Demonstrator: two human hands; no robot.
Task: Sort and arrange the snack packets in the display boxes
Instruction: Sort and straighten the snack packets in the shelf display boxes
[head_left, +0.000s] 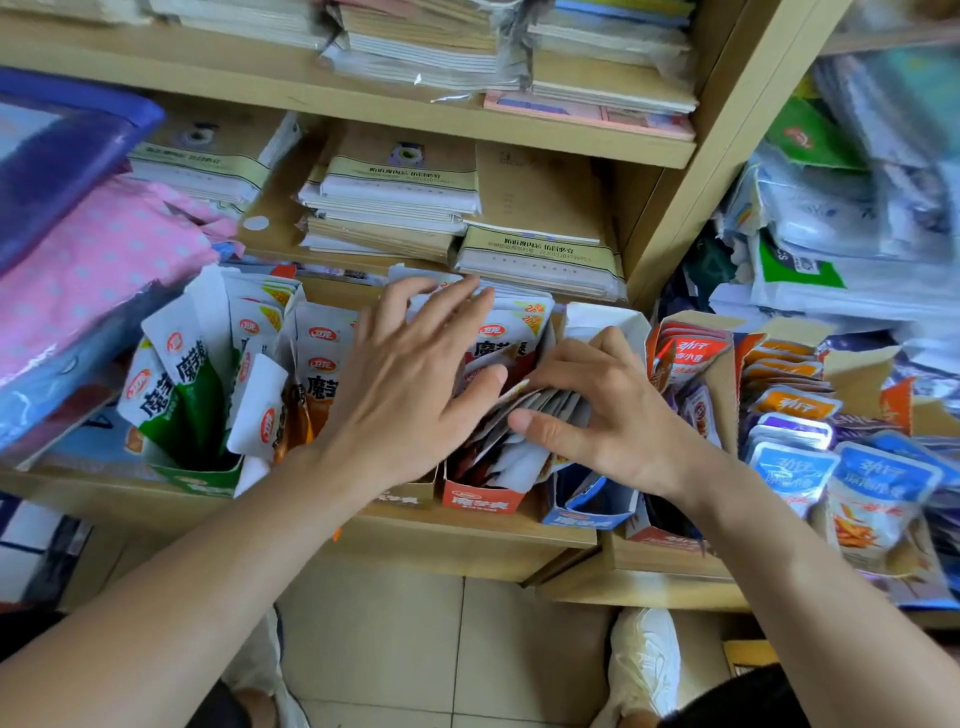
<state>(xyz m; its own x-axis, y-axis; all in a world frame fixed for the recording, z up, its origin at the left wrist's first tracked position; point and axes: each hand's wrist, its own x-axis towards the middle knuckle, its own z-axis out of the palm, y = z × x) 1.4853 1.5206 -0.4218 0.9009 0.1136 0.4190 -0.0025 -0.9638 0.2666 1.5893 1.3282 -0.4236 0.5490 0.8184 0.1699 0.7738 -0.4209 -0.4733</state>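
Currently both hands are working over the red box (482, 500), which is standing on the shelf (467, 543) between a brown box (409, 496) and a blue box (589, 512). The left hand (415, 379) is lying open, its straight, spread fingers pressing against the upright packets (511, 338) at the back of the red box. The right hand (618, 415) is gripping a fanned bunch (556, 404) of grey-backed packets, with the thumb below and curled fingers above, and is holding it over the front half of the same box. To the left, a green box (202, 475) is holding white-and-green packets (189, 384), some leaning outward. To the right, orange packets (784, 364) are sitting in a cardboard box and blue packets (795, 467) are lying in front of them. Stacked notebooks (400, 197) are resting on the shelf above. Below, a white shoe (644, 660) is standing on the tiled floor (395, 639).
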